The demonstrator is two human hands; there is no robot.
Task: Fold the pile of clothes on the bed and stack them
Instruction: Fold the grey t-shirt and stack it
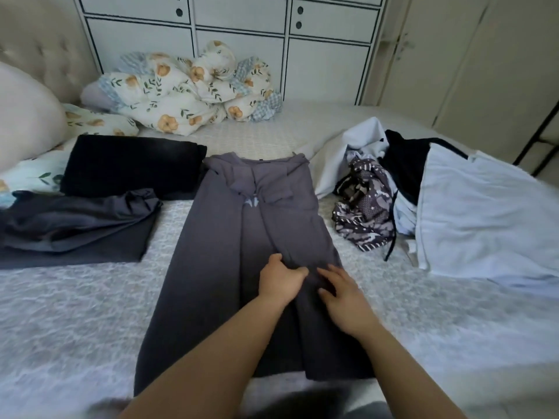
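A grey garment (242,252) lies flat down the middle of the bed (75,313). The left hand (279,281) pinches a fold at its centre; the right hand (341,297) rests beside it, fingers (331,272) straight. Folded darks (130,169) lie left, an unfolded pile (393,189) right.

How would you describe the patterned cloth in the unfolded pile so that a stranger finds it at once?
Start at the bed and look right of the grey garment under both hands, to the unfolded pile. The patterned cloth lies crumpled at its left edge. Alone there it bears a dark purple and white print; its neighbours are plain pale blue or black.
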